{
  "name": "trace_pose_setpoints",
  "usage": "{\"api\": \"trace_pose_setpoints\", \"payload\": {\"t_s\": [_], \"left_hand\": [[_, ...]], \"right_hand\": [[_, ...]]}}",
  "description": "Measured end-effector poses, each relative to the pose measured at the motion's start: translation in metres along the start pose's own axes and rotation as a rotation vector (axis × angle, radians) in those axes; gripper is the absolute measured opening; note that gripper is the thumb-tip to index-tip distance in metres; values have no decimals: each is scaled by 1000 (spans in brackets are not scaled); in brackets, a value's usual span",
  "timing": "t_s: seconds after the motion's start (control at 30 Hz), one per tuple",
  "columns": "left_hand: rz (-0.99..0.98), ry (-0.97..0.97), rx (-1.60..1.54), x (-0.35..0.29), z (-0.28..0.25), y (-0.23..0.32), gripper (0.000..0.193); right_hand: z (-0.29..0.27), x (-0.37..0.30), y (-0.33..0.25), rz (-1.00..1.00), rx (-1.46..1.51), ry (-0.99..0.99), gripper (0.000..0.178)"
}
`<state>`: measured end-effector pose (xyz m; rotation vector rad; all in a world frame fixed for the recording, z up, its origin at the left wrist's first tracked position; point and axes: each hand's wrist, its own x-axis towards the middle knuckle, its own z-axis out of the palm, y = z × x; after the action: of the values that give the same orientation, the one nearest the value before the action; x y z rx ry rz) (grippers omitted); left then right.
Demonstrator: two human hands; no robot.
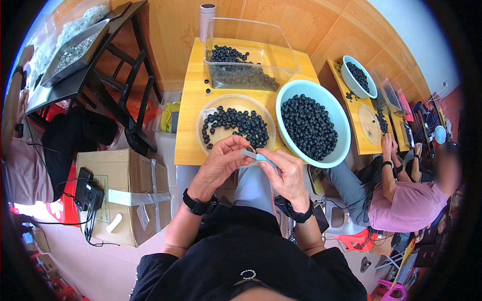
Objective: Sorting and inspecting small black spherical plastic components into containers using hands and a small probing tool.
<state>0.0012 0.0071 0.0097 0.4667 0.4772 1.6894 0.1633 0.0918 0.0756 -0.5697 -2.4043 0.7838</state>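
Observation:
My left hand (221,163) and my right hand (286,173) meet over my lap, just below the front edge of the small yellow table (191,130). My right hand holds a small light-blue tool (258,156), its tip pointing at my left fingertips, which pinch a small dark round piece that is mostly hidden. Right above the hands stands a clear round dish (213,113) with several small black rings. To its right is a light-blue bowl (341,125) full of the same black rings.
A clear rectangular tub (286,55) with black rings and a grey cylinder (207,20) stand at the table's far end. A cardboard box (125,185) with a black device sits left. A person (401,195) at right works at a second yellow table. Another person is at far left.

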Motion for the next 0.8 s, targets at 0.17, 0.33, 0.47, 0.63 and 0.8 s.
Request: {"api": "trace_pose_setpoints", "payload": {"t_s": [0.17,0.33,0.47,0.63,0.8], "left_hand": [[-2,-12,-20,1,-3,-2,17],[1,-26,-27,2,-5,-3,16],[-13,-26,-53,0,-5,0,13],[-23,-76,-120,-7,-4,3,10],[-38,-45,-97,-10,2,6,10]], "right_hand": [[0,1,1,-19,-9,-5,21],[1,1,2,-23,-1,-3,21],[3,0,5,-17,12,-9,21],[10,1,39,2,-56,90,19],[-2,-6,47,110,24,156,19]]}}
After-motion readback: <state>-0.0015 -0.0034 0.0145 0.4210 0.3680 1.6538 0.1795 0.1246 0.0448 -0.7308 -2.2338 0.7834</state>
